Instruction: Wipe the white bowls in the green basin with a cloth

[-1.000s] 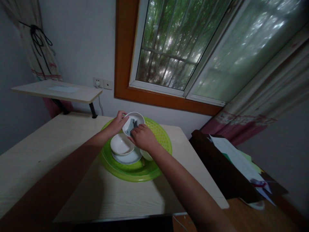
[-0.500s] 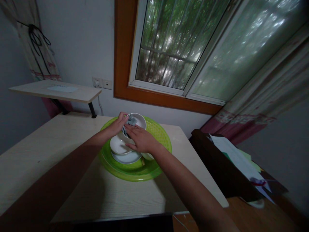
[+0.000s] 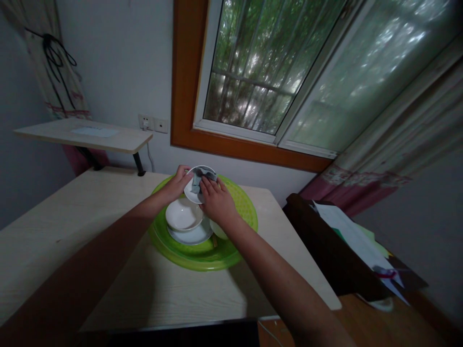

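My left hand [image 3: 178,182] grips the left rim of a white bowl [image 3: 191,194], which is tilted above a green basin [image 3: 188,262]. Inside that bowl, my right hand [image 3: 218,198] presses a grey cloth [image 3: 197,179] against the wall, its fingers closed over the cloth. Just below, a second white bowl [image 3: 183,213] rests on a white plate [image 3: 191,237] in the basin. Partly hidden by my right wrist is another pale dish [image 3: 218,230]. A small yellowish piece [image 3: 214,240] lies beside the plate, too small to make out.
The basin stands on a pale wooden table [image 3: 188,301]. At the back left is a raised shelf [image 3: 123,142] with a sheet of paper [image 3: 94,131]. A window [image 3: 253,82] is behind the table. Papers [image 3: 350,226] lie on a dark piece of furniture [image 3: 311,241] at right.
My right hand has moved with the cloth from the near left side of the held bowl to its right side. The bowl is tilted more, and the lower bowl is less covered.
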`<state>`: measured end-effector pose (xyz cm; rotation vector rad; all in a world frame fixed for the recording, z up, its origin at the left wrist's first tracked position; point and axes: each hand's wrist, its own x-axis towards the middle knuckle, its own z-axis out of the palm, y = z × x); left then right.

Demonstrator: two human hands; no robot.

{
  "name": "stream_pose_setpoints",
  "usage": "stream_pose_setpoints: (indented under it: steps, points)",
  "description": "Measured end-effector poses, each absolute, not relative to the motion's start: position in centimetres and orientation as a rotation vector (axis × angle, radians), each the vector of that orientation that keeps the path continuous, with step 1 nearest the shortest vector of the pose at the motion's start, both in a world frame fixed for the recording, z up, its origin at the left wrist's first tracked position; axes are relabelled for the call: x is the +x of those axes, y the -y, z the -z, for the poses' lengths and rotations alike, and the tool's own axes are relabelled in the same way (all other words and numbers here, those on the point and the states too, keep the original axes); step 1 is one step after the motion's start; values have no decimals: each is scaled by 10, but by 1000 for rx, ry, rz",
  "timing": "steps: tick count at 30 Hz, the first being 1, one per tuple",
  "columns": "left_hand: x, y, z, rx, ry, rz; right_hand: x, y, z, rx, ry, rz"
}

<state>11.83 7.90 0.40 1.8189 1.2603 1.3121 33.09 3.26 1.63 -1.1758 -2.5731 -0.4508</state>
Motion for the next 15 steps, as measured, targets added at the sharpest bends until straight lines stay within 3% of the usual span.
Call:
stream_pose_setpoints:
  steps: [8, 15]
  points:
    - [116, -81, -3, 1737, -1222, -1358, 329, -27, -27, -1237, 2615, 513]
    - [114, -91, 6, 1684, -1284, -1458, 334, -29, -23, -1050, 2748, 351]
